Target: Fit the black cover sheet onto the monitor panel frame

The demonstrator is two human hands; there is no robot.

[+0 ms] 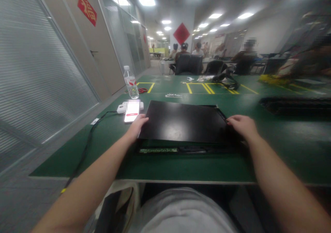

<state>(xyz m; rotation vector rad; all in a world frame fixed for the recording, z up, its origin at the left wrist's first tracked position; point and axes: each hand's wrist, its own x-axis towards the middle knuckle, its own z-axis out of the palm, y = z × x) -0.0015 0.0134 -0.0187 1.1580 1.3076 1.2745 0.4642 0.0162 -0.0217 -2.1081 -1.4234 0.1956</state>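
Observation:
A flat black screen panel (181,122) lies slightly skewed over a black frame (221,113) on the green table. The frame's near rail shows below the panel and carries a narrow green circuit board (158,150). My left hand (138,125) grips the panel's left edge, thumb on top; its other fingers are mostly hidden. At the right side, my right hand (241,124) is closed with its fingertips pinched on the frame's edge, close beside the panel. Whether those fingers also touch the panel cannot be made out.
A lit phone (132,111) rests against a white power strip (121,108) at left, near a water bottle (131,83) and red scissors (142,90). A long black object (292,105) lies to the right. Several people sit farther back.

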